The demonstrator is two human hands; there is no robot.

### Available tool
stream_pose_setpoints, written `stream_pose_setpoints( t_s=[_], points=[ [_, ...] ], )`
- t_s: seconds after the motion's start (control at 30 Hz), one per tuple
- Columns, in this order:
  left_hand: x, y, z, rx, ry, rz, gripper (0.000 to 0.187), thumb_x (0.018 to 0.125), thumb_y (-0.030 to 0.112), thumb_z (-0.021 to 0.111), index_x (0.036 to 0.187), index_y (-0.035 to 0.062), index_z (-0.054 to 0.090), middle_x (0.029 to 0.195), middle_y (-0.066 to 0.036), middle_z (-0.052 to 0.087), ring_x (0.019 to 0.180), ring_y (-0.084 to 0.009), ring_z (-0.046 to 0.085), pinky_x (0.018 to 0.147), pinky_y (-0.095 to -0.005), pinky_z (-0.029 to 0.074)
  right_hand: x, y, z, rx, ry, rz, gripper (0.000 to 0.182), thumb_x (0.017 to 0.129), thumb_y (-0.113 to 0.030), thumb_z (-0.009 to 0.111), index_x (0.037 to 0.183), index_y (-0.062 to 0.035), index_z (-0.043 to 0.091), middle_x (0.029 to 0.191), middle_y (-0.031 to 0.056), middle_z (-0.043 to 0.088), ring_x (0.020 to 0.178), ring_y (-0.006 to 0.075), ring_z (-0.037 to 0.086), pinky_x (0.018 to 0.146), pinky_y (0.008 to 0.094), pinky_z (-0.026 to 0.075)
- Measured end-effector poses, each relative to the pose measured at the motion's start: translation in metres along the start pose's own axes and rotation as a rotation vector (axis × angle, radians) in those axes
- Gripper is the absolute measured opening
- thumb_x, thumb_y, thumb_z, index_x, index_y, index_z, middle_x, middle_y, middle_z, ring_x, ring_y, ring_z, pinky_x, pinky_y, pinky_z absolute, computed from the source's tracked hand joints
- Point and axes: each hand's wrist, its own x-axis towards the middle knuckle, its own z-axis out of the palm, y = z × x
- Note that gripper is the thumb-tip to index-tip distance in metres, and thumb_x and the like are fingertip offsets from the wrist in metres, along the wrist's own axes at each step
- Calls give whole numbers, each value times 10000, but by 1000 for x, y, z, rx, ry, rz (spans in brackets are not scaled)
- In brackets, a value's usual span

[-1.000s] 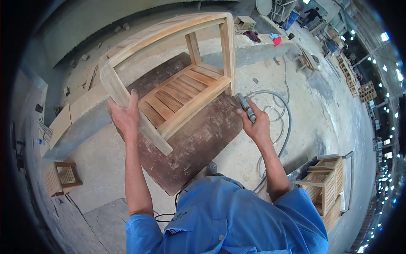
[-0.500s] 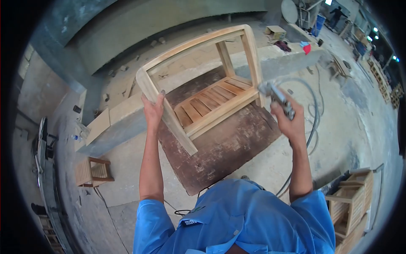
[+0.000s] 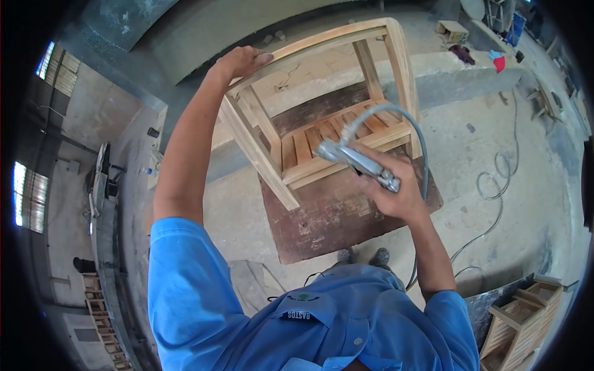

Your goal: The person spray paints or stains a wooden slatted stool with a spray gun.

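Floor [image 3: 468,151], wooden frame [image 3: 304,142]; left hand [image 3: 241,63] outstretched, gripping it

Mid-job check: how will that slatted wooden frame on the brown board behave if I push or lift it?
The wooden frame looks stiff: thick legs joined by rails. It is probably light for its bulk, being mostly open space. Pushed at its top rail, it might tip or slide, since only its legs appear to meet the brown board.

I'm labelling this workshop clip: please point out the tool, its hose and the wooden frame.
Tool [image 3: 362,162]: head view, on its metal body.
Hose [image 3: 423,148]: head view, on its arching loop.
Wooden frame [image 3: 302,148]: head view, on a slat of its lower shelf.
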Motion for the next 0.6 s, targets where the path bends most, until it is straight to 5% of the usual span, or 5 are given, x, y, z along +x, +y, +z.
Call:
stream_pose_setpoints(
  t_s=[0.07,0.4,0.5,0.53,0.6],
  points=[
    [8,-4,-3,-7,-79,28,644,963,689,457,1337,201,650,1257,-189,674,1195,-406,612,1032,-487,479,13,13,3,45,28,-74,556,836,-202,787,1331,-3,630,913,140,728,747,157,655,686,294,523],
    [14,9,-11,-23,-210,-85,760,926,741,476,1369,141,623,1364,-171,623,1315,-369,536,1132,-442,393,2,56,-3,101,-91,-87,550,808,-174,822,1303,-11,648,914,156,750,730,191,708,657,311,540],
    [11,17,-9,121,-121,-66,697,965,676,493,1391,135,606,1241,-162,694,1197,-324,615,1063,-407,450,-26,67,-10,143,-170,-11,551,794,-155,821,1296,-5,650,917,166,747,741,220,723,659,324,548],
    [11,15,-10,40,-95,-112,561,963,528,562,1301,92,667,1344,-169,640,1267,-347,579,1093,-420,429,-36,71,-12,138,-181,10,546,792,-143,815,1293,-3,652,926,172,746,763,236,730,678,331,553],
    [16,5,-7,46,-165,-137,604,965,592,512,1346,141,638,1407,-138,593,1337,-337,514,1144,-422,369,-59,79,-14,135,-204,54,541,789,-132,808,1290,-1,653,935,179,744,785,251,737,697,338,557]
  ],
)
